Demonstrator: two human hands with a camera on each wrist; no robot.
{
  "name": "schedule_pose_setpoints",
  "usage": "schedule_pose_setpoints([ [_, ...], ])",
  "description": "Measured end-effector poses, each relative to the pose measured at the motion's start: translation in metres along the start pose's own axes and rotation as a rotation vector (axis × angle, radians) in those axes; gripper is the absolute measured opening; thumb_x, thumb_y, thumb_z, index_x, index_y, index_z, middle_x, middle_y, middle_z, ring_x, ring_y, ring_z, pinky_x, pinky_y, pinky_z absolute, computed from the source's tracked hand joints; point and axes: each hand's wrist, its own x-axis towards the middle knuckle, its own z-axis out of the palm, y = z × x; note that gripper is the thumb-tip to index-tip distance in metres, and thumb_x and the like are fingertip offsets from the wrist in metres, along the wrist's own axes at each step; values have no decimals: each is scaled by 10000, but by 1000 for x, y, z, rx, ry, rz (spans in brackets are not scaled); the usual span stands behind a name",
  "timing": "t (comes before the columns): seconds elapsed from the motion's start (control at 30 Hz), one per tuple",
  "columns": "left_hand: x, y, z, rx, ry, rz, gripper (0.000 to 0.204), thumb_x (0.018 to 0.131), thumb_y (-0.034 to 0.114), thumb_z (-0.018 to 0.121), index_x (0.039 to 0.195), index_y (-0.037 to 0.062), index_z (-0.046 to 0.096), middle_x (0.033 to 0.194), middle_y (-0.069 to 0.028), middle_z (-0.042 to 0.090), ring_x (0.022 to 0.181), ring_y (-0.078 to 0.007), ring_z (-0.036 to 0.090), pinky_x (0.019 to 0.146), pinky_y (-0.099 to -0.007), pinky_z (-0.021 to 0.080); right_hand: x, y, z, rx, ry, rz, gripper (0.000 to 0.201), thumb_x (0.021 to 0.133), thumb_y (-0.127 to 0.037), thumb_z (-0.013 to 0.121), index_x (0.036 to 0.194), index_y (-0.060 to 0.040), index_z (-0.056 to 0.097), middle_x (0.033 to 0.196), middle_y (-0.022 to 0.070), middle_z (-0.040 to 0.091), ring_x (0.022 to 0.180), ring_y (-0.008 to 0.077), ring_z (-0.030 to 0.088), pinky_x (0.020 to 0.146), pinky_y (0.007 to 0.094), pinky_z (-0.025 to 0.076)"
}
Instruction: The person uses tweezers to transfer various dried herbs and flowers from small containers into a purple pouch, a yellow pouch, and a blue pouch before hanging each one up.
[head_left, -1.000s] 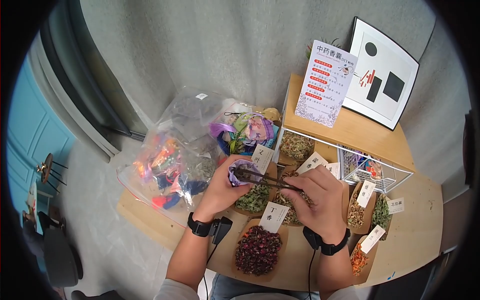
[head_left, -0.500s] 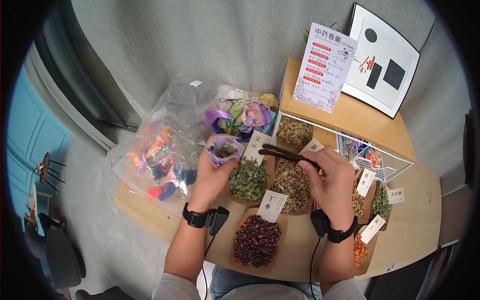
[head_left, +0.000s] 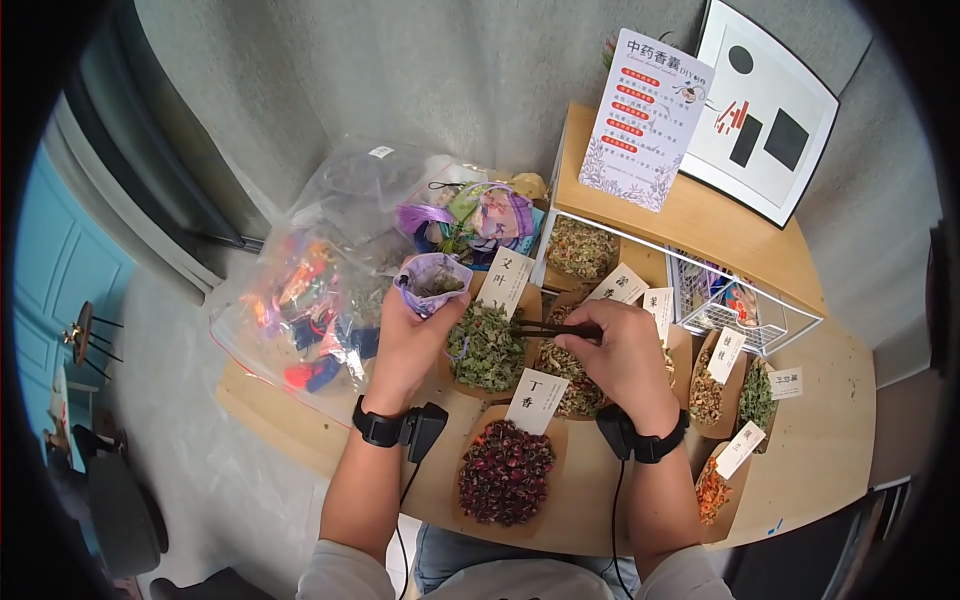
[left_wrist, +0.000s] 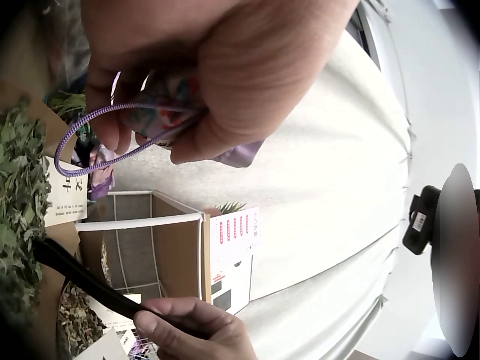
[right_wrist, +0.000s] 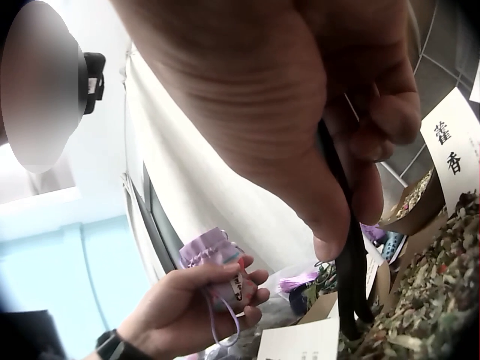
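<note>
My left hand (head_left: 402, 340) holds a small purple drawstring pouch (head_left: 433, 272), its mouth up and dried herbs showing inside. A purple cord loop (left_wrist: 105, 109) hangs from the pouch in the left wrist view. With thumb and fingers my right hand (head_left: 625, 358) grips dark tongs (head_left: 555, 328). Their tips reach the edge of a heap of dried green leaves (head_left: 485, 352), which lies in a brown paper tray just below and right of the pouch. In the right wrist view the two tong arms (right_wrist: 351, 281) run close together, next to the mixed herbs (right_wrist: 431, 277).
Dried rosebuds (head_left: 505, 470) fill a tray at the front, with a label card (head_left: 537, 402) behind. More herb trays stand to the right, near a wire drawer (head_left: 735, 310). Clear plastic bags (head_left: 320, 290) of colourful items lie left. A printed sign (head_left: 648, 120) stands on the wooden shelf.
The tongs have left the mouth of the pouch, swung right, then come down to the green leaves. My left hand and the pouch have shifted left, away from the tongs.
</note>
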Motion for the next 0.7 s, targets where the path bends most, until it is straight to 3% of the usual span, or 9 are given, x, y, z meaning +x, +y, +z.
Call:
schedule_pose_setpoints([
  [0.1, 0, 2, 1, -9, -1, 0, 290, 976, 4, 772, 1256, 21, 698, 1122, -50, 778, 935, -121, 716, 792, -297, 567, 1, -9, -5, 63, -89, 29, 233, 818, -59, 900, 1001, 9, 773, 917, 173, 768, 776, 348, 733, 709, 410, 577],
  [0.3, -2, 5, 2, 0, -14, -28, 305, 972, 6, 781, 1264, 40, 701, 1157, -35, 776, 970, -106, 708, 807, -286, 560, 4, -7, 14, 264, -51, 19, 245, 847, -77, 896, 1051, 2, 786, 909, 141, 742, 738, 295, 711, 686, 373, 563],
  [0.43, -1, 3, 0, 14, -32, -25, 312, 971, 5, 783, 1270, 41, 700, 1163, -33, 777, 975, -102, 706, 812, -283, 558, 5, -2, 19, 240, -70, -25, 234, 866, -89, 891, 1058, 3, 794, 918, 136, 738, 756, 287, 713, 687, 370, 562],
  [0.5, -1, 4, 1, 5, -29, -17, 309, 971, 6, 784, 1267, 40, 702, 1163, -31, 777, 976, -102, 706, 811, -282, 557, 5, 0, 16, 122, -65, -92, 211, 889, -65, 888, 1065, 12, 801, 961, 105, 752, 755, 193, 713, 686, 306, 562],
  [0.53, -2, 5, 2, -4, -28, -7, 307, 970, 6, 785, 1264, 40, 703, 1163, -29, 778, 977, -102, 706, 811, -281, 556, 5, -3, 14, 122, -69, -92, 211, 889, -65, 888, 1065, 12, 801, 961, 105, 752, 755, 193, 713, 686, 306, 562],
  [0.6, -3, 13, 5, -14, -31, -32, 302, 973, -13, 766, 1256, 40, 675, 1152, -19, 752, 1025, -99, 682, 885, -281, 539, 5, -16, 4, 207, -17, -33, 215, 856, -112, 899, 1025, -13, 810, 912, 129, 729, 784, 302, 706, 704, 377, 568],
  [0.63, -4, 16, 6, -24, -39, -53, 300, 976, -33, 746, 1249, 41, 646, 1142, -10, 726, 1074, -96, 658, 959, -281, 522, 4, -20, 2, 207, -22, -34, 215, 856, -112, 899, 1025, -13, 810, 912, 129, 729, 784, 302, 706, 704, 377, 568],
  [0.7, -3, 14, 4, 8, -49, -42, 310, 972, -40, 743, 1253, 39, 640, 1151, -13, 724, 1082, -98, 656, 967, -284, 520, 2, -25, -2, 150, -71, -140, 192, 845, -135, 900, 991, -42, 818, 893, 114, 723, 823, 321, 702, 727, 411, 571],
])
